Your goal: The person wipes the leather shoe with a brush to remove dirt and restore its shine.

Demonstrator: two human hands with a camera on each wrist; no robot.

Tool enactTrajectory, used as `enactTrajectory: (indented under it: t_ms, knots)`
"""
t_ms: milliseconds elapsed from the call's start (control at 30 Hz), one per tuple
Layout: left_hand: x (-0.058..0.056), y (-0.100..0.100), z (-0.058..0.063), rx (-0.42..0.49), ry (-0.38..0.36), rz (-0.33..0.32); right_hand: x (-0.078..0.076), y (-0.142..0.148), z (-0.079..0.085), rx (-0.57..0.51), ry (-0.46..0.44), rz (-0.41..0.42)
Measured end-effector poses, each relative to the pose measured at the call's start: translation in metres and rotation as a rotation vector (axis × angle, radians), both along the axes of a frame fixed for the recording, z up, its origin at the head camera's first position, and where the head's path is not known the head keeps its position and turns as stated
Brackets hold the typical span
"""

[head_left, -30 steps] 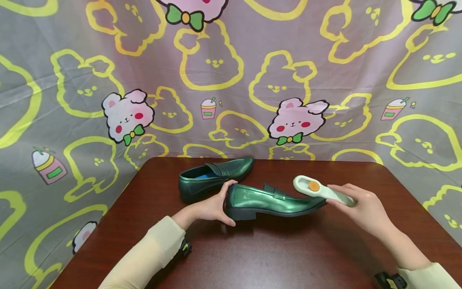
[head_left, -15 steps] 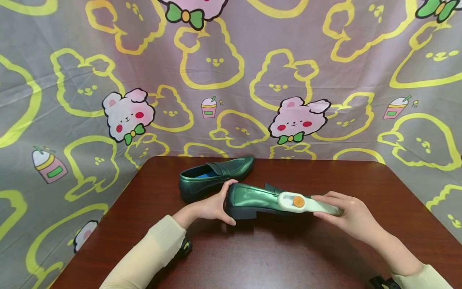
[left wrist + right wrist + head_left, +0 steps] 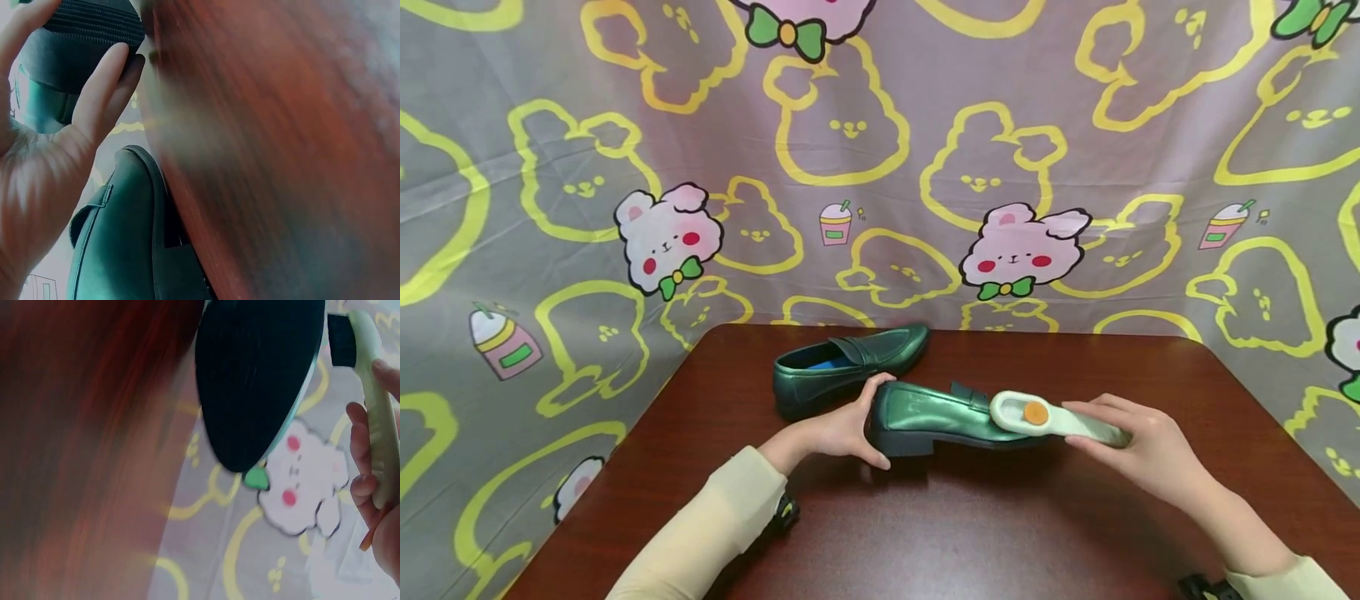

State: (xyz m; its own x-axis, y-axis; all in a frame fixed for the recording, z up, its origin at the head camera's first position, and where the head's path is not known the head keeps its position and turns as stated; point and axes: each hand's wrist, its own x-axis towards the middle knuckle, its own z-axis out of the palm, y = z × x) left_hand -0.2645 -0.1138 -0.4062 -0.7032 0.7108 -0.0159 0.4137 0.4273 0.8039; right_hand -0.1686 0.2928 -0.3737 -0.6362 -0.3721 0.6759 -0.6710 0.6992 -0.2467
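My left hand (image 3: 835, 429) grips the heel of a shiny green loafer (image 3: 928, 414), thumb low by the heel block and fingers over the back. Its toe points right, and its dark sole (image 3: 259, 375) shows in the right wrist view. In my right hand (image 3: 1161, 446) is a pale green shoe brush (image 3: 1067, 421) with an orange button. The brush head overlaps the loafer's front side in the head view. Dark bristles (image 3: 342, 340) face the shoe in the right wrist view. Behind stands the matching loafer (image 3: 820, 392), blue inside.
A reddish-brown wooden table (image 3: 970, 525) lies under both hands. Right behind its far edge hangs a grey curtain (image 3: 880, 200) with cartoon bears and rabbits. The second loafer stands close behind the left hand, toward the back left of the table.
The brush has swept left from above the toe onto the loafer's side, then shifted slightly back right. The left hand and both loafers have stayed nearly still.
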Motion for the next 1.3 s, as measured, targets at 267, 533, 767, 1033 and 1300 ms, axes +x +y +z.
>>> enactTrajectory:
  t_ms: [267,533,767,1033,1300]
  knots:
    - [-0.002,0.001,0.001,0.003,-0.011,0.002,0.007,-0.004,-0.001,0.032,0.002,0.036]
    - [-0.003,0.003,0.001,-0.005,0.002,-0.003,-0.007,0.029,-0.004,0.008,0.009,-0.18]
    - [-0.002,0.001,-0.001,-0.011,-0.003,-0.008,0.0,0.025,-0.001,-0.023,0.008,-0.14]
    - [-0.003,0.001,-0.002,-0.008,-0.013,-0.001,0.016,-0.001,-0.001,0.027,-0.053,0.08]
    - [-0.003,0.0,0.0,0.009,-0.026,0.001,0.007,0.026,-0.005,0.001,-0.087,-0.07]
